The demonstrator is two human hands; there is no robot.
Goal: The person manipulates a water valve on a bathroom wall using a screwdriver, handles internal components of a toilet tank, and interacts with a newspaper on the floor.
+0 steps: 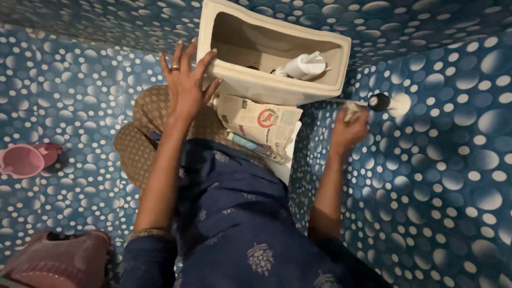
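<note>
The scene was dim, with a cool blue cast. The brightest light fell from above on the open cistern [274, 58], whose pale rim and white inner fitting [305, 65] glowed almost without detail. The cistern's inside wall lay in shade. Deep shadow gathered beneath the cistern and along the dark blue sleeve. The right hand [349, 129] was soft with motion blur, while the left hand [186, 85] was sharper. Wide-lens distortion bent the spotted tiles [453, 176] towards the edges, and the lower corners were murky and grainy.
</note>
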